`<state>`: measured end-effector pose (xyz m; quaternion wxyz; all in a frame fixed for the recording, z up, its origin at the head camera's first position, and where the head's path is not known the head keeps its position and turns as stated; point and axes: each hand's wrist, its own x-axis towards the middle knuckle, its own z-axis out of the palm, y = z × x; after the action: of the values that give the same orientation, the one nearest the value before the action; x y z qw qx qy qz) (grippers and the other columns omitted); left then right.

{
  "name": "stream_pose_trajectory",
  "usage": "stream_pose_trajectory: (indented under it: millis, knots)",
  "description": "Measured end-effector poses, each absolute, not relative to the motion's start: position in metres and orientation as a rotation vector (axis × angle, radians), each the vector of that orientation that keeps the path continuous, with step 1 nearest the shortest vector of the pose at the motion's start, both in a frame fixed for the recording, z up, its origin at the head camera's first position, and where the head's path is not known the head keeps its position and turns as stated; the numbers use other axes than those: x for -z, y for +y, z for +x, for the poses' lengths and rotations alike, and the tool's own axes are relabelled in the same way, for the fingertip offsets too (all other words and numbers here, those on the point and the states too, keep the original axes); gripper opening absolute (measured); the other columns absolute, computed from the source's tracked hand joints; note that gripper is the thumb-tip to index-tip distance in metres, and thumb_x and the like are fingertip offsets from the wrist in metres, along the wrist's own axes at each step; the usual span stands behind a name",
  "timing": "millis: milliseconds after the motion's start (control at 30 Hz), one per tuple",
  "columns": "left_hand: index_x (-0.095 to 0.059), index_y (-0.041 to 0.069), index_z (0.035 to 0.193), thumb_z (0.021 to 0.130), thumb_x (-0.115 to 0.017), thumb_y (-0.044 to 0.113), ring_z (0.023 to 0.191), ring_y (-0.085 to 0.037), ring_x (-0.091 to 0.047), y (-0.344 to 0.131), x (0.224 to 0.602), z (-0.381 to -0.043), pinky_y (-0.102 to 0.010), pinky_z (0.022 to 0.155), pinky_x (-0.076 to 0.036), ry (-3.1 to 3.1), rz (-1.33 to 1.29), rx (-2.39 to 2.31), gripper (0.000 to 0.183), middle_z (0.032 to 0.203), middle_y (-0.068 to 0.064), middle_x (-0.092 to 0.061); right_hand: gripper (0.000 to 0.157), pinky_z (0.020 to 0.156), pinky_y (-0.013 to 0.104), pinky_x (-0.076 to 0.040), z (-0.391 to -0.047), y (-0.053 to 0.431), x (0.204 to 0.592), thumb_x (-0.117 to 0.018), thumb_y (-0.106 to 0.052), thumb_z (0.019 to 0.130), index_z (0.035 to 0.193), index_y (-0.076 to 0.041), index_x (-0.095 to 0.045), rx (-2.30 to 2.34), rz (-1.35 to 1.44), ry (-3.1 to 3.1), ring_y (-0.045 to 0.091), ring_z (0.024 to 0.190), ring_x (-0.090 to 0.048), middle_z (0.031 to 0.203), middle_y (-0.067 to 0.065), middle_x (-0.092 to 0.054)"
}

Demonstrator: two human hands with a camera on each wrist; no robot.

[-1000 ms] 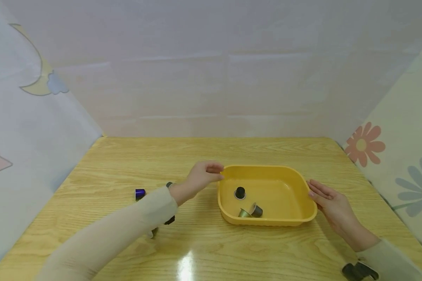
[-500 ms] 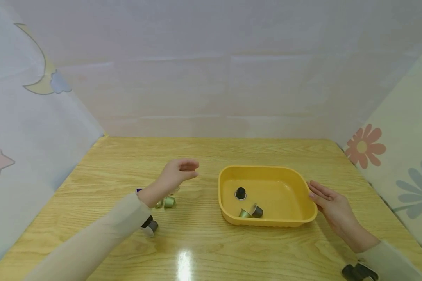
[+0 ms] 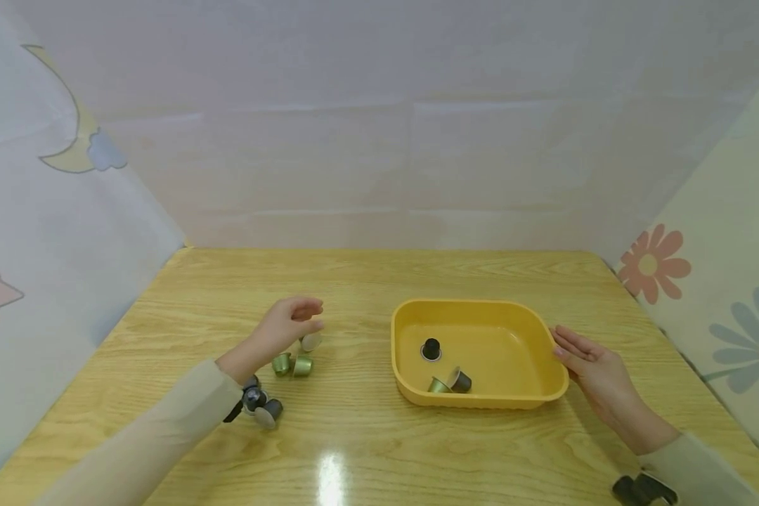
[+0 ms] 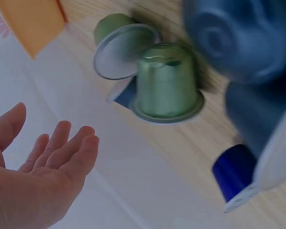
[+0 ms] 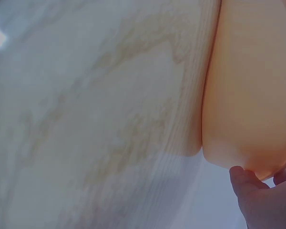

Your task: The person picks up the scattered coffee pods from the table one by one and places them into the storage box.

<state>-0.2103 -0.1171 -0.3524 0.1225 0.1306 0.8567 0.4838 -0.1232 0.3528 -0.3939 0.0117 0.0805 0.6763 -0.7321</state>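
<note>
My left hand point(image 3: 278, 330) hovers over the left of the table, fingers loosely extended, holding nothing. Near it lie green coffee capsules point(image 3: 302, 366) and one with a pale lid point(image 3: 311, 341). Dark capsules point(image 3: 268, 413) cluster by the left wrist, and a blue capsule point(image 4: 233, 171) shows in the left wrist view. A yellow tub point(image 3: 481, 400) stands right of centre. Inside are a black capsule point(image 3: 431, 349) standing upright, a green capsule point(image 3: 439, 385) and a dark grey capsule point(image 3: 460, 380) lying together. My right hand point(image 3: 601, 376) touches the tub's right end, its fingers fairly straight against the outer wall.
The wooden table point(image 3: 354, 450) meets a pale cloth backdrop point(image 3: 379, 176) at its back edge, with patterned sheets on both sides. A dark object point(image 3: 645, 488) shows below the right sleeve at the front right.
My left hand has moved left from the tub's left rim to above the green capsules, uncovering several capsules. The right hand, tub and capsules inside look unchanged.
</note>
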Motion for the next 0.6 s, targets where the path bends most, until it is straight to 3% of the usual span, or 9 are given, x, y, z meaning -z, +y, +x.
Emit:
stream_pose_trajectory:
  millis: [67,200,367,500,600]
  knots:
    - [-0.047,-0.008,0.138,0.097,-0.061,0.010,0.130,-0.043,-0.042,-0.122,0.356,-0.211,-0.052,0.106,-0.038,2.502,0.383,-1.388,0.048,0.137,-0.025,-0.050,0.028,0.077,0.013,-0.052,-0.123,0.353,0.394,-0.062,-0.014,0.096,0.115,-0.035,-0.064,2.273,0.261,2.111,-0.010,0.093,-0.061,0.103,-0.025,-0.064]
    - [-0.044,-0.008,0.140,0.095,-0.063,0.008,0.132,-0.043,-0.040,-0.128,0.362,-0.212,-0.053,0.106,-0.037,2.498,0.370,-1.342,0.051,0.139,-0.027,-0.048,0.048,0.077,0.013,-0.052,-0.123,0.354,0.395,-0.064,-0.016,0.095,0.141,-0.021,-0.049,2.253,0.283,2.111,-0.011,0.095,-0.060,0.103,-0.026,-0.064]
    - [-0.042,-0.007,0.142,0.095,-0.062,0.008,0.134,-0.046,-0.035,-0.133,0.368,-0.212,-0.054,0.108,-0.034,2.498,0.341,-1.274,0.053,0.144,-0.025,-0.044,0.041,0.077,0.014,-0.052,-0.123,0.354,0.395,-0.063,-0.016,0.096,0.135,-0.025,-0.054,2.253,0.283,2.104,-0.010,0.094,-0.061,0.103,-0.026,-0.064]
    - [-0.041,-0.007,0.143,0.095,-0.063,0.007,0.135,-0.048,-0.031,-0.137,0.375,-0.213,-0.055,0.108,-0.033,2.516,0.375,-1.211,0.055,0.146,-0.026,-0.040,0.054,0.077,0.013,-0.052,-0.123,0.354,0.395,-0.064,-0.016,0.095,0.145,-0.015,-0.043,2.248,0.283,2.111,-0.011,0.094,-0.060,0.103,-0.026,-0.064]
    - [-0.041,-0.007,0.143,0.094,-0.064,0.005,0.135,-0.049,-0.031,-0.141,0.379,-0.215,-0.055,0.107,-0.035,2.513,0.406,-1.189,0.056,0.146,-0.027,-0.039,0.044,0.077,0.014,-0.052,-0.123,0.353,0.395,-0.064,-0.016,0.095,0.137,-0.026,-0.052,2.257,0.273,2.115,-0.011,0.094,-0.061,0.103,-0.026,-0.064]
